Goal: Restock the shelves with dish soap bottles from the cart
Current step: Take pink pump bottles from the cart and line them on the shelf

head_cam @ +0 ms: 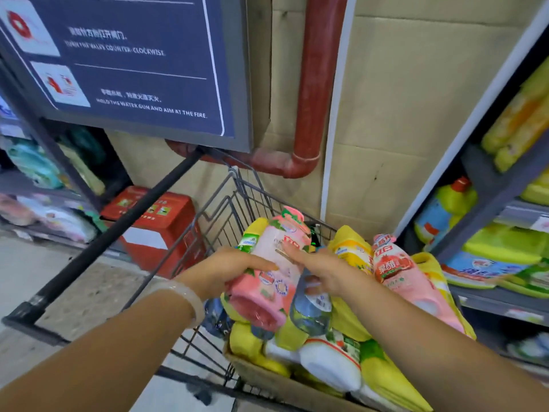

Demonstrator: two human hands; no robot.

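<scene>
Your left hand [228, 267] is gripping the pink dish soap bottle [267, 278] at center frame, fingers curled over its upper side, palm against its left flank. Your right hand [319, 269] is lying on the same bottle from the right, fingers straight and spread across the label, pressing rather than pinching. The bottle is lying tilted, its base pointing toward you and its cap pointing up and away, raised just above the other stock in the cart [225, 209].

A pale bangle [190, 295] is sitting on your left wrist. Directly under the held bottle, a clear blue-tinted bottle [312, 310] is lying among yellow bottles [383, 373]. A second pink bottle [401, 272] is resting just right of your right forearm, label facing up. A cardboard box [276, 379] is holding the lower layer of bottles at bottom center.

The shelves [499, 185] are occupying the right edge of the frame, carrying yellow and green detergent containers [454, 206]. A red pipe [315, 84] is running down the wall at upper center. A blue instruction sign [133, 60] is filling the upper left. A red box [157, 224] is standing on the floor left of the cart.
</scene>
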